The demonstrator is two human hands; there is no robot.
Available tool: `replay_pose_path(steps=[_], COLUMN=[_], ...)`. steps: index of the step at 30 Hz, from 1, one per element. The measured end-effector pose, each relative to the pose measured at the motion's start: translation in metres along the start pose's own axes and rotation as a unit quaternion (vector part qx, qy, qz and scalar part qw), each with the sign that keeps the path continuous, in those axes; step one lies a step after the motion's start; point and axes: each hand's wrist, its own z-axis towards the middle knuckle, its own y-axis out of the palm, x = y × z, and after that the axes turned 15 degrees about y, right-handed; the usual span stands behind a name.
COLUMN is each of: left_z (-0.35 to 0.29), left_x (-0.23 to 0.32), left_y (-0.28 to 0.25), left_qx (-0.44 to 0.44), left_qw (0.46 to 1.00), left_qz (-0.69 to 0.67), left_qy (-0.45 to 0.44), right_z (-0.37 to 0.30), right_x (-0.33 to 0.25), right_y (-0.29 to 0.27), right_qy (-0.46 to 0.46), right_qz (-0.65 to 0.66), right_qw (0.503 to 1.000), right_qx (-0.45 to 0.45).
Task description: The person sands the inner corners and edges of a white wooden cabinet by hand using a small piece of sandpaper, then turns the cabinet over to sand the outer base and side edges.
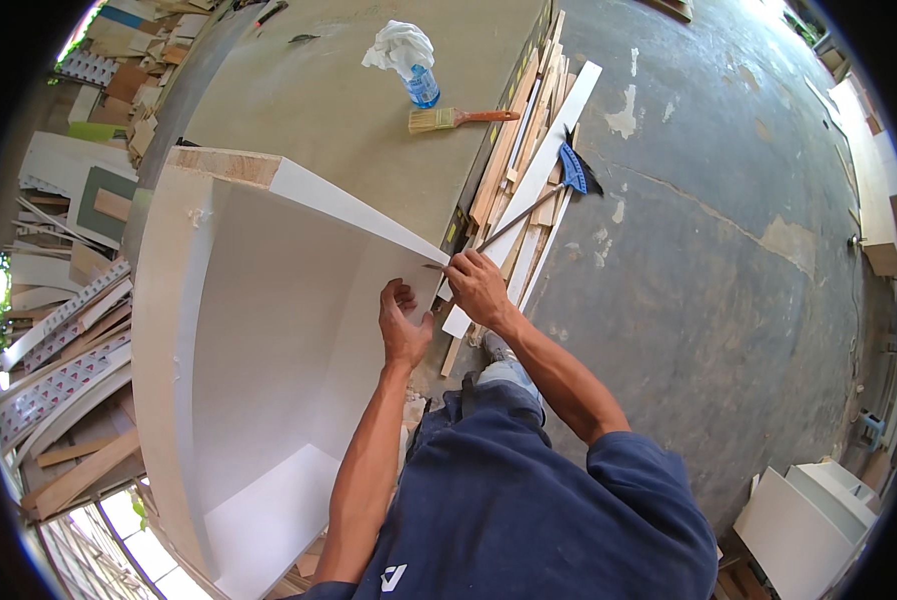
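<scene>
A large white open box of panels (269,290), like a cabinet carcass, stands at my left on the work table. My right hand (479,288) is closed at the end of its upper right edge. A thin, dark, blade-like tool (434,266) sticks out from its fingertips toward the panel; most of it is hidden in the grip. My left hand (405,325) is just inside the box beside that edge, its fingers loosely curled and the thumb apart, with nothing visible in it. Whether it touches the panel I cannot tell.
On the table (339,110) lie a paintbrush (459,119) and a blue bottle (422,88) under white cloth. Wood strips (529,140) and a blue broom (575,170) lie along its right side. Offcuts (69,350) are piled at left; white panels (804,520) stand lower right.
</scene>
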Motion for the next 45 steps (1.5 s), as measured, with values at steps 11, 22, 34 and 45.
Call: replay_pose_path(steps=[11,22,34,45], left_z=[0.004,0.012,-0.086,-0.183], left_x=[-0.016,0.036,0.005,0.018], left_y=[-0.006,0.081,0.025,-0.038], left_qx=[-0.009,-0.107,-0.142,-0.170], left_qw=[0.998,0.928,0.885,0.906], left_qz=[-0.061,0.347,0.427,0.386], left_qy=[-0.016,0.078,0.115,0.004], right_z=[-0.011,-0.186,-0.104,-0.013], right_x=[0.004,0.073,0.024,-0.022], right_y=[-0.003,-0.041,-0.053,0.019], right_qy=[-0.076,0.393,0.315,0.067], right_qz=[0.047,0.162,0.177,0.056], right_qw=[0.993,0.905,0.932,0.992], right_qx=[-0.080,0.020,0.025,0.087])
